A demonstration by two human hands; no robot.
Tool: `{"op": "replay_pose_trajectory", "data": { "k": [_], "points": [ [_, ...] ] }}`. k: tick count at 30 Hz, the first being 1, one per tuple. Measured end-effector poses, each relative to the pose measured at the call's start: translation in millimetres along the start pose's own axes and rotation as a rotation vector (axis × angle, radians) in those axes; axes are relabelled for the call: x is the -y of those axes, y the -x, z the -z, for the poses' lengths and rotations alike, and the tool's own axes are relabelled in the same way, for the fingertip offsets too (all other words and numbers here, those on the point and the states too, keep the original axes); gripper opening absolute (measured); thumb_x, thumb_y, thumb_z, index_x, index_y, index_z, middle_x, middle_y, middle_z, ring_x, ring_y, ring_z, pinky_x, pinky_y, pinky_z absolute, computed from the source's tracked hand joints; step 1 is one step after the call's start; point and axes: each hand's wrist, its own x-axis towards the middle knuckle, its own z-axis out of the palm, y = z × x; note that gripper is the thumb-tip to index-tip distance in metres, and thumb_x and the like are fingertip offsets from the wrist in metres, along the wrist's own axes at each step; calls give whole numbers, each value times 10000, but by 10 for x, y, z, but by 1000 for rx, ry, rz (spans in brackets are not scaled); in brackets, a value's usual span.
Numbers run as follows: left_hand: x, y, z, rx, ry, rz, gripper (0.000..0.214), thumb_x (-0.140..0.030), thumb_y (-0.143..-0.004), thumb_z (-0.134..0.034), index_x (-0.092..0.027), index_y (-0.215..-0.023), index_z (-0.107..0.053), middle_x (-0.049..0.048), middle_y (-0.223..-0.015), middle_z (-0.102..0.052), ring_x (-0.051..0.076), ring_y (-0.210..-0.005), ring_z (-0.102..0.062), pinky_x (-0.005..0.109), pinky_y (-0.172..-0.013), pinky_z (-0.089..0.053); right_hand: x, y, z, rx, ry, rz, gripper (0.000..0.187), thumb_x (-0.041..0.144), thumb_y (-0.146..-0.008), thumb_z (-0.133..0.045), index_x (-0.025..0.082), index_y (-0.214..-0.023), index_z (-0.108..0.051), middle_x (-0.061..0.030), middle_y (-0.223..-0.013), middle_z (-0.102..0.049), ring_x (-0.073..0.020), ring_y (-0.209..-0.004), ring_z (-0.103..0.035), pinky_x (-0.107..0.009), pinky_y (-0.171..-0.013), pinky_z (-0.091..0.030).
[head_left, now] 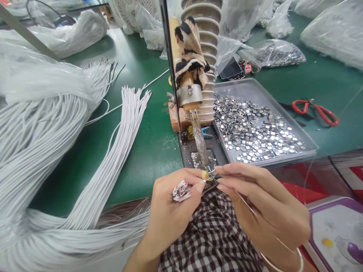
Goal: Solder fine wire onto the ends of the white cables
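Note:
My left hand (174, 207) is closed around a small bunch of white cables (181, 190), their cut ends showing reddish wires. Its thumb and forefinger pinch one cable end, with a yellow wrap at the forefinger's tip. Opposite, my right hand (263, 204) pinches a small metal connector (214, 172) and a thin wire, probably solder (246, 203), that trails back across the palm. The fingertips of both hands nearly meet just below the tip of a clamped soldering iron (200, 145). Its wooden handle is wrapped in a spotted cloth (188, 49). Fingers partly hide the joint.
A tray (283, 160) of loose metal connectors lies to the right, with red-handled cutters (326, 115) beyond. White cable bundles (113, 162) cover the left side. Behind the iron rises a ribbed hose (208, 37); a brick (176, 118) sits at its base. Plastic bags (278, 53) lie behind.

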Motion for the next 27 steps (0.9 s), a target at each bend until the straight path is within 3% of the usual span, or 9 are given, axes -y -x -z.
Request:
{"op": "replay_pose_trajectory", "data": {
  "k": [6, 13, 17, 21, 27],
  "points": [
    [-81, -47, 56, 5, -30, -26, 227, -55, -851, -604, -192, -698, -702, -19, -817, -791, 119, -761, -720, 180, -727, -524, 26, -74, 12, -8, 13, 31, 188, 3, -858, -626, 164, -889, -716, -61, -976, -745, -109, -841, -739, -154, -848, -618],
    [-77, -46, 70, -2, -37, -9, 222, -69, -860, -597, -201, -723, -710, 1, -865, -799, 162, -805, -733, 232, -748, -542, 30, -134, 42, 46, -7, -1, 196, 50, -876, -618, 217, -865, -720, -57, -968, -745, -155, -795, -752, -243, -752, -661],
    [-83, -50, 78, 9, -46, -18, 236, -67, -857, -598, -202, -692, -700, -6, -819, -789, 150, -777, -723, 220, -736, -535, 33, -129, 19, 24, -32, 0, 186, 41, -862, -631, 199, -853, -728, -61, -937, -742, -146, -767, -750, -215, -732, -652],
    [-97, -67, 78, -5, -48, -22, 232, -76, -863, -599, -201, -698, -704, 6, -841, -794, 159, -766, -720, 233, -719, -537, 38, -113, 9, 15, -67, -22, 213, 41, -854, -645, 229, -895, -737, -49, -989, -741, -157, -786, -753, -243, -737, -658],
    [-109, -56, 111, 50, -37, 5, 229, -68, -848, -608, -197, -684, -703, 4, -816, -796, 157, -763, -727, 221, -717, -537, 25, -101, 34, 29, -67, -12, 154, 45, -860, -646, 182, -864, -716, -49, -942, -732, -118, -797, -736, -184, -795, -629]
  ]
}}
